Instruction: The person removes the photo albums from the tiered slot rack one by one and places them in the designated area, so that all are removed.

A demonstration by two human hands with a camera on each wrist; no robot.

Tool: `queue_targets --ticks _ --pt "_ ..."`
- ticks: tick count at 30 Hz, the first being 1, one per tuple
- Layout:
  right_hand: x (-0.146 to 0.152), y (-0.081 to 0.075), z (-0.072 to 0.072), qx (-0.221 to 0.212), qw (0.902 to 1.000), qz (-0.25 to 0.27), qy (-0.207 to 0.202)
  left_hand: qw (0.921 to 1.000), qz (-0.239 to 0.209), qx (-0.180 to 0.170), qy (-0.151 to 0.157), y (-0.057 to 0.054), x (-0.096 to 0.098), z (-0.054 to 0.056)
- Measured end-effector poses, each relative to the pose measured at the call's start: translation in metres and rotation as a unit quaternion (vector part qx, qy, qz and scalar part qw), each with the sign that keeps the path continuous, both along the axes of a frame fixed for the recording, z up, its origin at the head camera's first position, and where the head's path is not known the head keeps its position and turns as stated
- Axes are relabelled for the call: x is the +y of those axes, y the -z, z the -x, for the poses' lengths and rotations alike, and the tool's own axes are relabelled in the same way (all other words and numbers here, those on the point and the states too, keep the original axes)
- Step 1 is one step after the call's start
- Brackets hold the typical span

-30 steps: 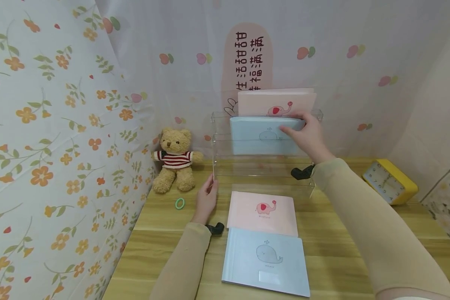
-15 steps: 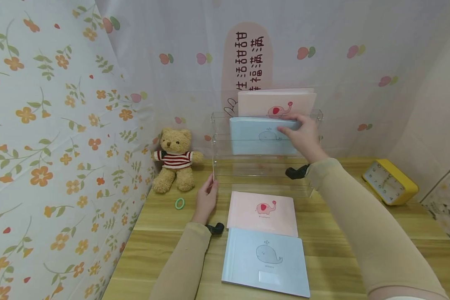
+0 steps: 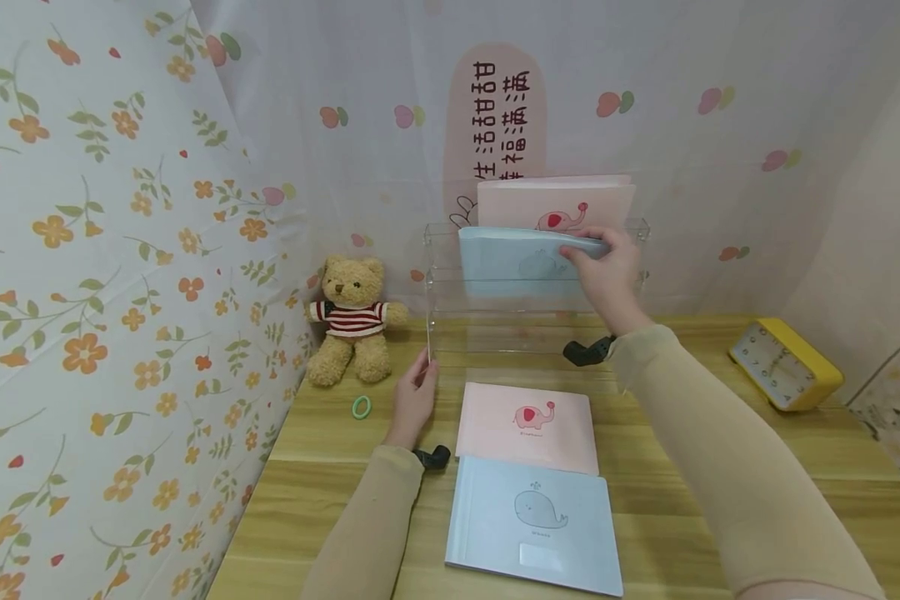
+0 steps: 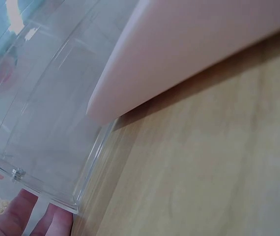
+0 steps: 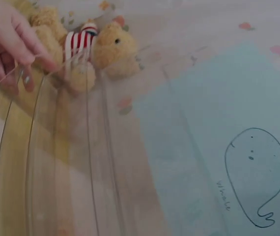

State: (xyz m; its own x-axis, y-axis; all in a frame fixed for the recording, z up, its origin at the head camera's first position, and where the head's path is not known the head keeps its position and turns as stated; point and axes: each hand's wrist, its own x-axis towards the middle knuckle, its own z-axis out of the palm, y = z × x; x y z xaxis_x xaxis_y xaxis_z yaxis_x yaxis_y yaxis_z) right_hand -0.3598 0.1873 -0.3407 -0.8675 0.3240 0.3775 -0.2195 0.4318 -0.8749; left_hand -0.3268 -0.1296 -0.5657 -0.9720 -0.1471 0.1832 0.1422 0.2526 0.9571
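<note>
My right hand pinches the top right edge of a light blue booklet, its thumb on the front cover. That booklet, with a whale drawing and the word "whale" legible in the right wrist view, stands in a clear acrylic tiered rack. Behind it, a pink booklet with a red-eared elephant rises above the rack's back tier. Low on the left, my left hand grips the rack's side panel; in the left wrist view its fingers lie behind the clear edge.
On the wooden table before the rack lie a pink elephant booklet and a blue whale booklet. A teddy bear and green ring are at left. A yellow alarm clock stands right.
My right hand has shifted slightly left. The blue booklet it pinches has risen a little, and its top edge now slopes down to the right. My left hand stays on the rack.
</note>
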Motion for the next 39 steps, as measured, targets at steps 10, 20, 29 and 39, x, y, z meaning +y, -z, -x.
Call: queue_targets --ticks 10,20,29,39 --pt "0.004 -0.018 -0.032 0.101 0.9908 0.089 0.016 1.0000 0.003 0.006 0.005 0.002 0.000 0.001" --pt "0.035 -0.006 -0.075 0.154 0.9652 0.196 0.079 0.9999 0.007 0.013 0.005 0.001 0.002 0.000" --pt "0.079 0.029 -0.115 0.264 0.8891 0.363 0.089 1.0000 0.000 0.008 0.003 -0.001 0.001 0.001" --pt "0.117 0.062 -0.154 0.306 0.7997 0.490 0.163 1.0000 0.002 0.004 0.006 -0.002 0.002 0.000"
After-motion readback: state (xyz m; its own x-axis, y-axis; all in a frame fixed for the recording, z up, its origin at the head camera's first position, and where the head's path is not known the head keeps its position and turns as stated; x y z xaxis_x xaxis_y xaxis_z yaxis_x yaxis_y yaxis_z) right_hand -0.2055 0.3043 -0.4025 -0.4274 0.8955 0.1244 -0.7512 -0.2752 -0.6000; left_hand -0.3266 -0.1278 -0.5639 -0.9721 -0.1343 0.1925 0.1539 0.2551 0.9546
